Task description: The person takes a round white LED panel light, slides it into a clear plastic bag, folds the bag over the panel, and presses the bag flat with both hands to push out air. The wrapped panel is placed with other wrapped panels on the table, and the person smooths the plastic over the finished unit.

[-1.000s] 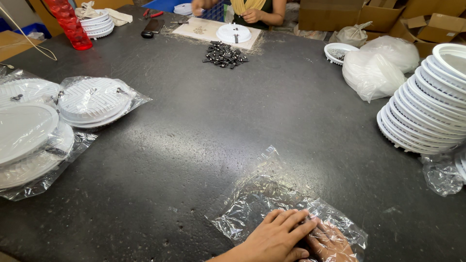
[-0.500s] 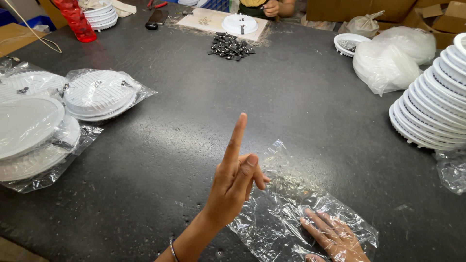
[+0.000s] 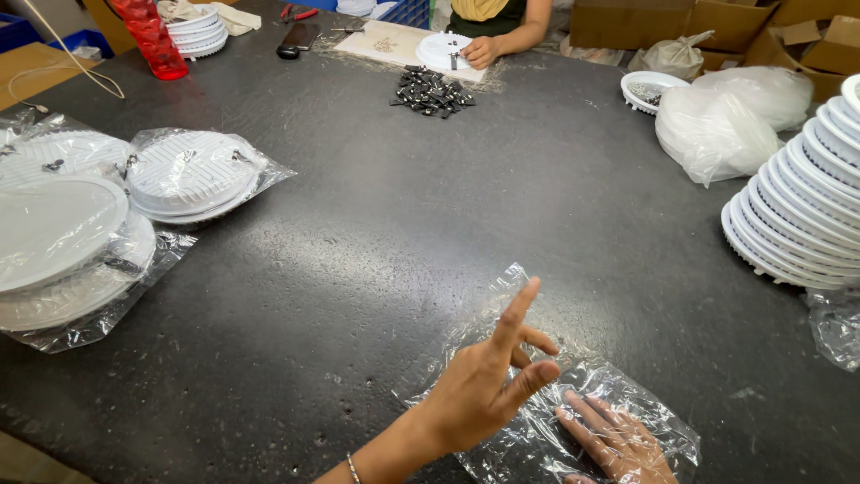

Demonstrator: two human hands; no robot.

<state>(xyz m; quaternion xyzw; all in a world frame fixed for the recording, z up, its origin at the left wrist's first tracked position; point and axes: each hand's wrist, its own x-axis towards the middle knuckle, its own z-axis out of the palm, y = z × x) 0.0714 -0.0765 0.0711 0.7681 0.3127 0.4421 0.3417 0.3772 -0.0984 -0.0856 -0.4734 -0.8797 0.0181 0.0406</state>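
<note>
A clear plastic bag (image 3: 502, 309) lies crumpled on the dark table (image 3: 385, 260) at the near edge. My right hand (image 3: 614, 439) lies flat with spread fingers and shows through the plastic, apparently inside the bag. My left hand (image 3: 488, 390) hovers just above the bag's left part. Its index finger points up and away, its other fingers are loosely curled, and it holds nothing that I can see.
Bagged white round discs (image 3: 188, 170) lie at the left, and a tall leaning stack of the same discs (image 3: 797, 206) stands at the right. A pile of small black parts (image 3: 433, 90) sits at the far side, where another person's hand (image 3: 479, 49) rests on a disc. A white plastic bundle (image 3: 717, 125) lies at the back right.
My left hand has lifted off the bag, where it lay flat, and now hangs above it with the index finger out. My right hand stays flat in the plastic.
</note>
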